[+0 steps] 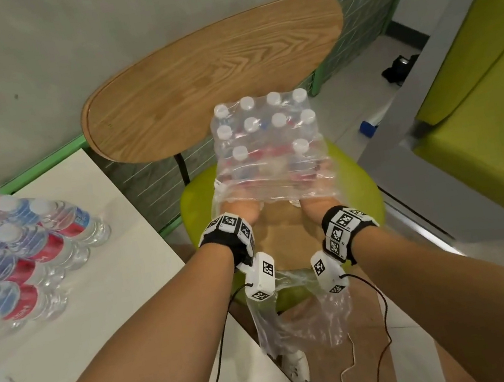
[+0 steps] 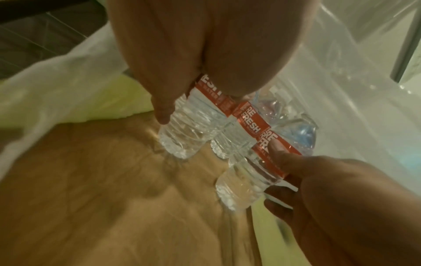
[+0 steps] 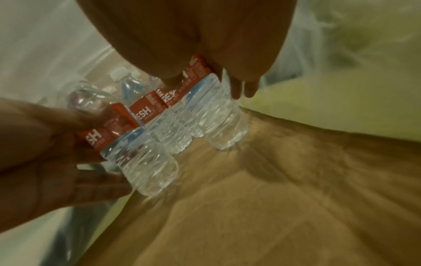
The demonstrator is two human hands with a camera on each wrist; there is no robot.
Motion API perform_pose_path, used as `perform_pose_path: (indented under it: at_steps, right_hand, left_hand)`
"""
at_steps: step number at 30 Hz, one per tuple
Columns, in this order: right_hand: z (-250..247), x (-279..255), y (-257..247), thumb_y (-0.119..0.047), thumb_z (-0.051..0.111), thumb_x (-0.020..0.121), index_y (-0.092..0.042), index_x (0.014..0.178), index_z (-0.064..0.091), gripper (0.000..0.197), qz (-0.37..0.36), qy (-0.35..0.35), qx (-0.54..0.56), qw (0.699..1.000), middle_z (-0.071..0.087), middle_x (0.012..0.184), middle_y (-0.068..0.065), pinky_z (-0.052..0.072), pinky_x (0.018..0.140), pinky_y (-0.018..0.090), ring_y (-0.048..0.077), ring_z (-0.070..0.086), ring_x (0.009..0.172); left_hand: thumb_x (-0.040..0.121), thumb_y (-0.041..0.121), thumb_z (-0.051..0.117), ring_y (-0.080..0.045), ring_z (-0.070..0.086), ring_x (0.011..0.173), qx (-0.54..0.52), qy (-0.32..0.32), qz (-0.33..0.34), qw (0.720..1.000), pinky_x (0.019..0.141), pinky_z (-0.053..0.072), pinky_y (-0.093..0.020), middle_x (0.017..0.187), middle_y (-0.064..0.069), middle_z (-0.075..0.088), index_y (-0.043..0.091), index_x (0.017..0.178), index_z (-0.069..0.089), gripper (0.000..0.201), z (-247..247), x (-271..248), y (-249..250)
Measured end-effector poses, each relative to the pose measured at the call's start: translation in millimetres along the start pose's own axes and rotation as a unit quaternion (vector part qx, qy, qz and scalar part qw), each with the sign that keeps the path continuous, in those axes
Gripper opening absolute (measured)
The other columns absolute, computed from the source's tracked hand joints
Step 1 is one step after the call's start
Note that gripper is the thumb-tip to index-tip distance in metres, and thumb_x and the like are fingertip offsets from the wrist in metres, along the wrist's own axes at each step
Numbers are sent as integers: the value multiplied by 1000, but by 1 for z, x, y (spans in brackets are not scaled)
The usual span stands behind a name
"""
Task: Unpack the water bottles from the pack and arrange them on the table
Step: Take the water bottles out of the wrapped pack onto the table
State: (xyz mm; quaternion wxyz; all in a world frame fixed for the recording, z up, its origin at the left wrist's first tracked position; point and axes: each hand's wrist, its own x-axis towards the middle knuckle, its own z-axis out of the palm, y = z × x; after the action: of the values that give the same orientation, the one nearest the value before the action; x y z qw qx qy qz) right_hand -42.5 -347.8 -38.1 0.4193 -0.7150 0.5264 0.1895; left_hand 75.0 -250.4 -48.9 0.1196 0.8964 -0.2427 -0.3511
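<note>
Closest to the person, loose torn plastic wrap (image 1: 301, 312) hangs down off the front of a green chair seat (image 1: 364, 202). Both arms reach forward over it, each with a black wrist band that has white blocks with black square patterns.

The left hand (image 1: 242, 209) and the right hand (image 1: 316, 201) go in under the open end of the pack of water bottles (image 1: 270, 151). The left wrist view shows the left hand's fingers (image 2: 164, 100) curled around a bottle with a red label (image 2: 191, 122). The right wrist view shows the right hand's fingers (image 3: 241, 88) curled around another bottle (image 3: 218, 115) on the other side. Two more bottles stand between these two.

The pack sits on the chair seat. Its bottles stand upright, their long way going up and down, white caps on top. The clear wrap covers the caps at the far end.

To the left is a white table (image 1: 95, 300). A group of bottles (image 1: 17, 250) stands on it, close together, caps up, with red and blue labels.

Behind the pack is the wooden chair back (image 1: 191, 77), and past that a grey wall (image 1: 22, 62).
</note>
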Motion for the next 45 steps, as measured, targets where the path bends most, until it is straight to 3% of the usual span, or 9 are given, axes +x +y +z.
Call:
perform_pose_path:
  at_steps: [5,8,12,17,22,26,37,42,45]
  right_hand:
    - [7,-12,12,-26,48,98,-6,136,50,43,28,2,93,995,47,142,11,36,95,26,27,46,130]
    - [19,-11,28,-15,52,96,-6,100,65,17,31,4,195,980,68,108,14,49,70,23,24,65,89]
    - [27,-21,43,0,34,99,-3,82,62,33,-10,12,343,939,68,58,5,47,41,20,14,62,44]
    - [36,-47,60,-64,50,89,-25,114,66,49,-87,-92,305,944,71,93,2,51,71,35,22,68,73]
    - [52,-85,63,-55,60,86,-29,109,68,36,-158,-115,214,957,73,102,-7,51,78,29,14,68,92]
    - [83,-112,50,-37,73,82,-24,116,62,38,-201,-154,185,950,73,103,5,58,83,45,26,71,93]
    - [218,-162,-44,-50,82,64,-33,110,38,65,-356,-156,-86,917,67,97,-10,56,74,29,7,65,85]
    - [270,-170,-86,-37,82,70,-34,117,39,64,-403,-101,-37,909,61,100,-10,49,66,18,8,62,85]
    - [298,-169,-107,-26,78,74,-43,128,41,68,-432,-87,-19,898,63,107,-8,54,83,28,13,62,95]
  left_hand:
    - [106,19,31,-33,48,127,-44,-64,-13,997,101,36,-34,131,-20,56,-1,127,57,39,8,-9,-11]
    - [107,23,30,-30,58,104,-124,-77,-13,989,90,44,-35,105,-16,63,7,100,62,36,22,-13,-24]
    - [102,31,43,-16,55,80,-232,-96,-23,968,91,47,-33,95,-6,64,2,126,62,42,36,-23,-47]
    - [72,88,39,-19,62,109,-294,-158,118,935,103,44,-45,120,-6,65,21,123,58,87,35,-66,-74]
    - [80,67,61,-7,62,114,-381,-185,149,894,103,44,-35,120,10,67,33,133,51,64,33,-118,-141]
    - [78,41,75,-1,63,91,-378,-129,149,905,79,50,-20,106,7,65,30,125,47,56,23,-157,-208]
    - [69,3,84,-16,65,107,-432,179,71,881,95,51,-40,112,-3,67,22,111,52,56,-13,-217,-368]
    - [70,11,85,-5,62,102,-414,286,27,864,87,47,-24,112,11,64,29,113,50,58,-23,-215,-402]
    - [67,17,87,-8,62,99,-405,336,-6,850,87,51,-29,113,5,61,30,116,52,61,-30,-202,-419]
